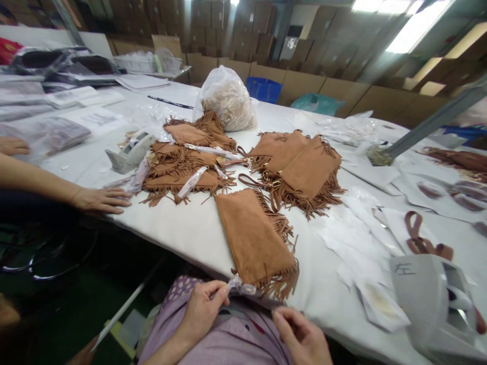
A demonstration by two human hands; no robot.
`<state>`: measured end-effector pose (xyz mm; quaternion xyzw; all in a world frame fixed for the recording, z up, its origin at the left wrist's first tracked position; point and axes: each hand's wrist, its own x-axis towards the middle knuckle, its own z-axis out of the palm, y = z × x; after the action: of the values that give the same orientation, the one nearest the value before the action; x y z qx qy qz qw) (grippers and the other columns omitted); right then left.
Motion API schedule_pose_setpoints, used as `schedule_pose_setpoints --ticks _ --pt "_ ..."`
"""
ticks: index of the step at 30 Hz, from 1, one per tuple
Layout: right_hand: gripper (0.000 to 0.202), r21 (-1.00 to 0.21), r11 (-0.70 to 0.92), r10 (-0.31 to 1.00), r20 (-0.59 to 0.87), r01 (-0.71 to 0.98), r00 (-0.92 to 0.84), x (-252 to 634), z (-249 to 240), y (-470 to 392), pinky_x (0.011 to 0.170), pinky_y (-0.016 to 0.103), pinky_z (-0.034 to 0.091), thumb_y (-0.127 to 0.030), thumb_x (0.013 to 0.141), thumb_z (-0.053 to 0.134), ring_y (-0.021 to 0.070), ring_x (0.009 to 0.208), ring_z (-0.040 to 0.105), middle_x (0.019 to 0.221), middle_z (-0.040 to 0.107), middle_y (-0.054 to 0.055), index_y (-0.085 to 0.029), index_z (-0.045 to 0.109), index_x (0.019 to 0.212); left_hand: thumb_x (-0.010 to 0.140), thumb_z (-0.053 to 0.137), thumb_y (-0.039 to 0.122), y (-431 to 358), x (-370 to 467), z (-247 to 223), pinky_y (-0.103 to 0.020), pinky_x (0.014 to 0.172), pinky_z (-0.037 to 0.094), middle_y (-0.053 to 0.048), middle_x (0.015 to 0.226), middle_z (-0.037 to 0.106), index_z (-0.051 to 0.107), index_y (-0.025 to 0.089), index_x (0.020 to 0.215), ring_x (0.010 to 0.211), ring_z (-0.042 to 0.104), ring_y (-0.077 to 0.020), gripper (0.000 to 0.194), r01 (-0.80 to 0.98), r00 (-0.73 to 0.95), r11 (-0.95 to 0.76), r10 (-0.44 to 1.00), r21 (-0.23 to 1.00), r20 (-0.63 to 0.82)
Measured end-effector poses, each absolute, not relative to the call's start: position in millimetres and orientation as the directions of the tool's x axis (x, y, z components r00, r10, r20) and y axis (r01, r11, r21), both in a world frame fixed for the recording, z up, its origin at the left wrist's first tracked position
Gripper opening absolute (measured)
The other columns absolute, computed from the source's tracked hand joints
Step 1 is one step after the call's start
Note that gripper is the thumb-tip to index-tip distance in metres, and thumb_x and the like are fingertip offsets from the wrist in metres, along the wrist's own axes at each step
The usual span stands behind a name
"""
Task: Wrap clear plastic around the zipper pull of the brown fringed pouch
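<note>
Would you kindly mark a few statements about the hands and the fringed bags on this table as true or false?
1. The left hand pinches a small clear wrapper at the nearest brown fringed bag. True.
2. The right hand grips the tape dispenser. False: it is apart from it, near the table edge.
3. Another person's hand rests flat on the table. True.
4. The plastic sack holds blue cloth. False: its contents are tan.
</note>
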<state>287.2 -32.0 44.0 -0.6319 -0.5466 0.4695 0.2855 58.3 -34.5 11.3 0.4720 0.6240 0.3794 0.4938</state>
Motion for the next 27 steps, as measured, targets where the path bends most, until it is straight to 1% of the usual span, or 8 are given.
schedule_pose_setpoints --ticks 2,5,9,13,19,21,23,27 --pt "0.037 -0.911 -0.188 0.943 -0.272 0.367 -0.192 243.1 48.1 -26.8 0.057 0.023 0.044 -0.051 0.081 0.057 0.0169 0.063 0.056 0.066 0.063 0.003 -0.017 0.067 0.072 0.088 0.048 0.035 -36.9 58.1 10.4 -0.021 0.057 0.035 0.001 0.059 0.059 0.061 0.016 0.062 0.059 0.052 -0.0118 0.034 0.272 -0.069 0.21 0.978 0.939 -0.199" --pt "0.036 -0.926 -0.136 0.93 -0.242 0.352 -0.277 214.7 45.7 -17.4 0.056 0.022 0.042 -0.048 0.083 0.055 0.0159 0.062 0.055 0.066 0.063 0.003 -0.015 0.067 0.072 0.089 0.046 0.032 -39.6 58.0 6.6 -0.021 0.059 0.036 0.001 0.061 0.06 0.061 0.017 0.064 0.061 0.053 -0.0131 0.033 0.31 -0.054 0.14 0.99 0.941 -0.129" --pt "0.033 -0.918 -0.072 0.944 -0.189 0.391 -0.271 204.1 38.5 -5.9 0.06 0.023 0.044 -0.044 0.085 0.055 0.0183 0.067 0.059 0.07 0.067 0.005 -0.015 0.069 0.076 0.091 0.044 0.03 -41.2 57.2 5.1 -0.022 0.06 0.036 -0.001 0.065 0.061 0.062 0.018 0.07 0.063 0.054 -0.0138 0.031 0.318 -0.028 0.071 0.997 0.945 -0.066" --pt "0.028 -0.911 -0.025 0.952 -0.147 0.412 -0.269 195.6 36.5 -3.5 0.068 0.024 0.047 -0.04 0.084 0.056 0.0199 0.073 0.063 0.077 0.071 0.005 -0.017 0.072 0.08 0.092 0.041 0.028 -41.2 55.1 6.9 -0.023 0.062 0.036 -0.001 0.07 0.063 0.062 0.019 0.075 0.067 0.056 -0.0147 0.029 0.282 -0.011 0.067 0.998 0.957 -0.066" --pt "0.026 -0.901 -0.026 0.966 -0.135 0.433 -0.222 187.5 36.0 -5.0 0.063 0.025 0.049 -0.041 0.079 0.061 0.0201 0.069 0.064 0.073 0.07 0.005 -0.019 0.073 0.078 0.092 0.039 0.027 -41.6 50.8 3.9 -0.025 0.063 0.035 -0.001 0.068 0.06 0.061 0.019 0.075 0.067 0.055 -0.0159 0.029 0.282 0.019 0.085 0.995 0.956 -0.094" --pt "0.03 -0.896 -0.065 0.972 -0.156 0.44 -0.174 186.2 33.5 -2.7 0.057 0.026 0.048 -0.044 0.075 0.064 0.0194 0.062 0.062 0.067 0.068 0.004 -0.018 0.074 0.086 0.092 0.038 0.026 -40.8 49.3 3.3 -0.025 0.063 0.035 -0.002 0.069 0.06 0.06 0.019 0.074 0.067 0.055 -0.0161 0.029 0.287 0.034 0.083 0.995 0.954 -0.097" --pt "0.041 -0.892 -0.105 0.974 -0.182 0.439 -0.137 186.4 29.7 1.0 0.05 0.025 0.046 -0.046 0.071 0.067 0.0176 0.054 0.058 0.059 0.063 0.001 -0.016 0.071 0.099 0.092 0.037 0.026 -39.8 48.0 4.2 -0.026 0.063 0.034 -0.002 0.069 0.06 0.06 0.019 0.075 0.067 0.055 -0.0163 0.029 0.288 0.036 0.086 0.994 0.954 -0.101" --pt "0.055 -0.871 -0.16 0.95 -0.264 0.464 -0.168 189.1 22.3 9.4 0.043 0.024 0.041 -0.048 0.068 0.067 0.0147 0.044 0.051 0.05 0.056 -0.003 -0.013 0.064 0.111 0.092 0.036 0.025 -38.6 46.4 10.6 -0.027 0.063 0.036 -0.004 0.07 0.063 0.061 0.02 0.074 0.067 0.056 -0.0173 0.032 0.284 -0.009 0.101 0.995 0.954 -0.102"
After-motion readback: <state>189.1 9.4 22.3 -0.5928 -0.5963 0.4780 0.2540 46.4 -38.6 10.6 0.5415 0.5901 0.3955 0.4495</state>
